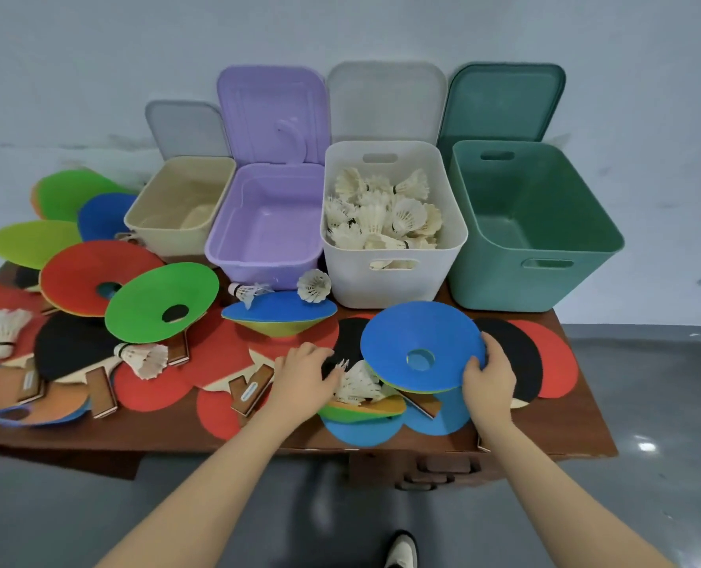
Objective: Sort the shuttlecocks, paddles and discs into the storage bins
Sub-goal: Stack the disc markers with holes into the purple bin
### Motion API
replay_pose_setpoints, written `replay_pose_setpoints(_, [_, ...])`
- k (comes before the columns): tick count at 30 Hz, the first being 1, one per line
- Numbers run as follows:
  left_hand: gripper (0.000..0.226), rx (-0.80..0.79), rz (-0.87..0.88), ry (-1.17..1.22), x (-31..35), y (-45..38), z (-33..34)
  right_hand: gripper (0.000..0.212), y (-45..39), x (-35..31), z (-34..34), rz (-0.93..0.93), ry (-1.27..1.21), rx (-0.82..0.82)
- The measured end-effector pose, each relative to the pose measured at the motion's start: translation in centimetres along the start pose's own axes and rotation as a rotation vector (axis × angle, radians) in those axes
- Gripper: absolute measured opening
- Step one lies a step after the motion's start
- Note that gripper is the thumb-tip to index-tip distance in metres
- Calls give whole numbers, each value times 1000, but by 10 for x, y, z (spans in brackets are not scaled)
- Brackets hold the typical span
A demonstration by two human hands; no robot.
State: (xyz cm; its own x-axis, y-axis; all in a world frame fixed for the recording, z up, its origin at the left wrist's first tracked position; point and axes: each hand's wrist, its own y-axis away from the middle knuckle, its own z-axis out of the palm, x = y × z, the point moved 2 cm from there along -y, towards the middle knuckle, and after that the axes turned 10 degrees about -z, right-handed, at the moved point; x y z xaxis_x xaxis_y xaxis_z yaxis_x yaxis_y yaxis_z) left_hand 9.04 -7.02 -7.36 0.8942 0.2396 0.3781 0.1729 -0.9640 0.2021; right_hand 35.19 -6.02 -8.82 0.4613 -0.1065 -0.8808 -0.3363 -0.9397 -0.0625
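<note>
— Head view: where are the hands?
— Right hand (489, 373) grips the rim of a blue disc (420, 345), tilted up off the pile. Left hand (304, 373) has fingers curled around a cluster of white shuttlecocks (357, 383) lying just under that disc.
— And the bins?
— Four in a row at the back of the counter (291, 434), lids up: beige bin (180, 205), purple bin (269, 225), white bin (394, 223) heaped with shuttlecocks, green bin (533, 227).
— Anything else loose?
— Red and black paddles (74, 348) overlap across the counter; a green disc (162, 302) and a red disc (94, 276) lie to the left.
</note>
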Motion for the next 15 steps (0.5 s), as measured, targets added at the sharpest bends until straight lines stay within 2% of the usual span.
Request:
replay_pose_setpoints(3, [48, 88, -83, 21, -14, 11, -1, 47, 11, -2, 0, -3, -25, 18])
replay_pose_setpoints(6, [59, 96, -206, 3, -29, 22, 0, 46, 21, -3, 0, -1, -56, 53])
replay_pose_setpoints(9, [67, 32, -301, 4, -39, 31, 0, 46, 27, -3, 1, 24, -89, 108])
replay_pose_setpoints(13, [58, -143, -363, 245, -42, 34, 6, 44, 32, -3, 2, 49, -84, 138])
replay_pose_setpoints(15, [54, -152, -334, 371, -40, 36, 6, 44, 34, -4, 4, 53, -85, 133])
